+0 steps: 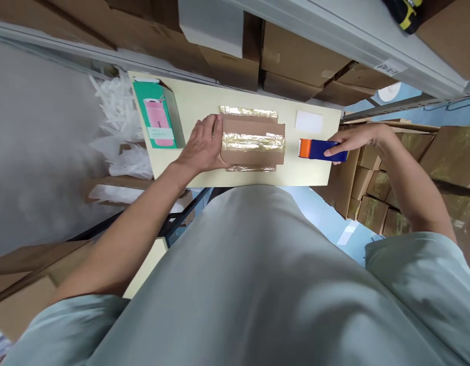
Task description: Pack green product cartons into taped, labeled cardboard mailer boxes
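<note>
A small cardboard box (253, 126) lies on the cream tabletop (196, 96), with shiny clear tape along its middle and more tape on its long sides. My left hand (204, 145) grips its left end, fingers at the far corner and thumb at the near one. To the right of the box, my right hand (343, 145) is closed around a blue block-shaped item with an orange end (314, 149). Its orange end points toward the box, with a gap between them. What exactly this item is, I cannot tell. A white paper slip (309, 121) lies just beyond it.
A green box picturing a pink bottle (154, 114) stands at the table's left end. Behind the table are shelved cartons (299, 56) under a metal shelf edge (356, 40). Stacked cartons (375, 188) fill the right side. White packing material (118, 107) lies at left.
</note>
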Demonstrator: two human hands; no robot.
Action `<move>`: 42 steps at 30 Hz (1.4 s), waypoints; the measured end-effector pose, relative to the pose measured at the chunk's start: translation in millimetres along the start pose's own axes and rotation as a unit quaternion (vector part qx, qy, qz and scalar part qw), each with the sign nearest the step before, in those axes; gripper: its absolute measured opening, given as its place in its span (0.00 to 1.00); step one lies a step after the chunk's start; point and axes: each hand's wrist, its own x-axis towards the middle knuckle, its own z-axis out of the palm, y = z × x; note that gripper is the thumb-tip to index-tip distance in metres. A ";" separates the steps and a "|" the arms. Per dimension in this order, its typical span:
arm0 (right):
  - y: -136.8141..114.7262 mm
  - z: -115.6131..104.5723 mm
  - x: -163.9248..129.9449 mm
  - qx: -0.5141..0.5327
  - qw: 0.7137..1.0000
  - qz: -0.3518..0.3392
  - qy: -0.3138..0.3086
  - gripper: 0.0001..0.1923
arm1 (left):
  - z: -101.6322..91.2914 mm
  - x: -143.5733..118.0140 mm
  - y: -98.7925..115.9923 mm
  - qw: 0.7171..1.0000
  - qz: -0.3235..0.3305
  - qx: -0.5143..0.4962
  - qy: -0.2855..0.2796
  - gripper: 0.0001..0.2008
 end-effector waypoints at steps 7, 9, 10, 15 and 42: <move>-26.7 23.9 29.3 -0.019 0.990 -0.013 -0.137 0.23 | -1.8 2.8 1.2 1.000 -0.005 0.011 -0.019 0.83; -35.8 31.0 30.8 -0.026 0.992 -0.012 -0.125 0.22 | -2.2 3.3 2.7 1.000 -0.008 0.011 -0.023 0.82; -39.7 35.2 31.0 -0.034 0.993 -0.009 -0.114 0.21 | -2.3 3.4 3.7 1.000 -0.011 0.011 -0.023 0.82; -56.5 61.1 33.1 -0.069 0.996 -0.004 -0.047 0.21 | -3.1 3.8 9.3 0.999 -0.023 0.015 -0.020 0.82; -193.1 -105.1 -57.3 -0.048 0.869 -0.130 0.475 0.25 | -152.5 103.5 153.7 0.948 0.178 -0.043 0.261 0.54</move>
